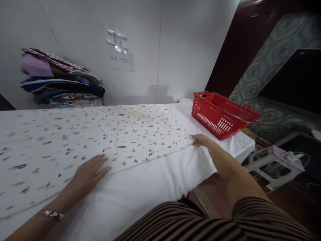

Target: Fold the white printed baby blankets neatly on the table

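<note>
A white cloth with small grey prints [140,134] lies spread out over the table, with crease lines running across it. My left hand [91,172] rests flat on or just over its near part, fingers stretched out. At the cloth's near right corner, my right hand [200,140] has its fingers pressed together on the edge of the fabric. The fingertips there are partly hidden by the hand itself. Under the printed cloth, a plain white table covering [150,180] hangs in folds over the front edge.
A red plastic basket [213,115] stands on the table's right end. Against the wall at the back left is a stack of folded fabrics [62,82]. Two paper signs [121,61] hang on the wall. A plastic stool [276,164] stands to the right, below table height.
</note>
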`<state>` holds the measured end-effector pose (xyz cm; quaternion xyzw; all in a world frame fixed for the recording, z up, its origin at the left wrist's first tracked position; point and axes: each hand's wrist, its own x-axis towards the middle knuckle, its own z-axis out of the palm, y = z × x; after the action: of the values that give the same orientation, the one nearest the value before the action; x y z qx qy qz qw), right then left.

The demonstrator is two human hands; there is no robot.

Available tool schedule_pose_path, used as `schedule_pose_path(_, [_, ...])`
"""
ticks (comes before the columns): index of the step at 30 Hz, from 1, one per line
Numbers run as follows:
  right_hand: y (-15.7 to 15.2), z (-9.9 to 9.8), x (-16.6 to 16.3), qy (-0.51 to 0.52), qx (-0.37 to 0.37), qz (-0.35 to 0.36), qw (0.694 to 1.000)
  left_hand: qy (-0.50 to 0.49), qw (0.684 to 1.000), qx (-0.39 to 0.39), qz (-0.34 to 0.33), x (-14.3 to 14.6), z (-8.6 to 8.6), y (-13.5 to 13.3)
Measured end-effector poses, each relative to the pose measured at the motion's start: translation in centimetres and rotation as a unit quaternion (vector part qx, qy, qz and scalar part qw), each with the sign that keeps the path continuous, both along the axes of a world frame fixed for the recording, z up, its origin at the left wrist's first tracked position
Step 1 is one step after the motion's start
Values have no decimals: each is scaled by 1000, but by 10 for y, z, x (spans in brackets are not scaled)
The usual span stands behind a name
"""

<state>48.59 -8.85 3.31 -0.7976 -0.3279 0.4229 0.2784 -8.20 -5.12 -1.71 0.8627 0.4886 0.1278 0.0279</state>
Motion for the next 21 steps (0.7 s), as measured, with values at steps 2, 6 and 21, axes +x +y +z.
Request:
schedule_pose_path(2, [0,-2,-2,-31,0,-11,999,-14,998,17,-55,16,-6,-11])
schedule_pose_path(6, [-2,-5,-6,-105,-1,-11,994,-23,997,12,-78,35,-9,-20])
schedule_pose_path(21, [-14,-17,18,-310,13,30,950,-20,997,14,-80,52,-7,-17])
